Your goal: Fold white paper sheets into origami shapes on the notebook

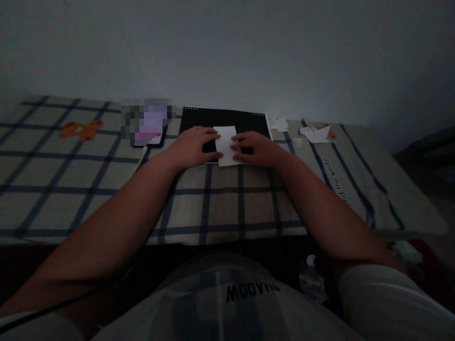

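A small white sheet of paper, upright in shape, lies on a black flat board and reaches past its near edge. My left hand rests with its fingertips and thumb on the paper's left edge, fingers stretched out and apart. From the other side, my right hand lays its spread fingers on the right edge. Neither hand is closed around the paper; both press it from above. Whether the paper is folded in layers, I cannot tell.
A checked cloth covers the table against a pale wall. To the left lie a phone with a cable and an orange cut-out shape. White paper pieces and a folded paper shape lie right. A bottle stands below.
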`<act>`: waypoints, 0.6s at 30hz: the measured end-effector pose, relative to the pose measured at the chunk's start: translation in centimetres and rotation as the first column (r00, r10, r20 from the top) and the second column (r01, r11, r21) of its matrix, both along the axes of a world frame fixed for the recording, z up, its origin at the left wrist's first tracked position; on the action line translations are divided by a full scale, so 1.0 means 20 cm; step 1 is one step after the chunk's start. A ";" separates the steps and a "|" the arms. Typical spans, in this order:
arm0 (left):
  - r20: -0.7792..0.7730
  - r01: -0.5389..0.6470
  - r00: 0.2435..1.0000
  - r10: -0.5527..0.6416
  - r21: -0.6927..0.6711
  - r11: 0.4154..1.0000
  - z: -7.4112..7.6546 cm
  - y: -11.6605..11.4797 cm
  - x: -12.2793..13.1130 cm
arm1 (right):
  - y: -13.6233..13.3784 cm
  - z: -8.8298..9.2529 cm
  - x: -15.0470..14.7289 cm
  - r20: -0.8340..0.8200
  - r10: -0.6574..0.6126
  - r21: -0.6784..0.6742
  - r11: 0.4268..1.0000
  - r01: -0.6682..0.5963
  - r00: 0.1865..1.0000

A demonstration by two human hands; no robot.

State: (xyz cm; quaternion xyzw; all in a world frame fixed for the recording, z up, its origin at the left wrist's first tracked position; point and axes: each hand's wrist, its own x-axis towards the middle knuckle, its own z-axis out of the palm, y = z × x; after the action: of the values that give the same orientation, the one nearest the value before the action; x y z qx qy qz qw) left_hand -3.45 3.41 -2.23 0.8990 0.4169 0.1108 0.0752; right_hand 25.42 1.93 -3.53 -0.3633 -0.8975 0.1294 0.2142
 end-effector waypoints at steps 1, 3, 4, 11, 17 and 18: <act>-0.010 -0.013 1.000 0.012 -0.007 1.000 0.00 0.00 0.00 | 0.00 0.00 0.00 -0.003 -0.001 0.002 1.000 0.001 1.000; -0.033 -0.033 0.999 0.033 -0.023 0.999 0.01 0.00 0.00 | 0.00 0.00 0.00 -0.005 -0.004 0.007 1.000 0.004 1.000; -0.041 -0.040 0.998 0.039 -0.029 0.999 0.01 0.01 0.00 | 0.00 0.00 0.00 -0.003 -0.006 0.008 1.000 0.006 1.000; -0.068 -0.064 0.996 0.061 -0.042 0.997 0.00 0.01 0.00 | -0.01 0.01 0.00 0.017 -0.020 -0.002 1.000 0.020 1.000; -0.067 -0.071 0.995 0.068 -0.040 0.997 0.00 0.00 0.01 | -0.02 0.03 0.00 0.033 -0.019 -0.006 1.000 0.019 0.999; -0.062 -0.066 0.996 0.063 -0.039 0.997 -0.01 0.00 0.00 | -0.02 0.03 0.00 0.035 -0.018 -0.005 1.000 0.019 0.999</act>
State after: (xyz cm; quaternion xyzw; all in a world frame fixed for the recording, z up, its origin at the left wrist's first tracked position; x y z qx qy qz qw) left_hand -3.36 3.40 -2.34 0.8864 0.4500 0.0771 0.0771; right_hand 25.40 1.50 -2.97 -0.3743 -0.8974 0.1233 0.1986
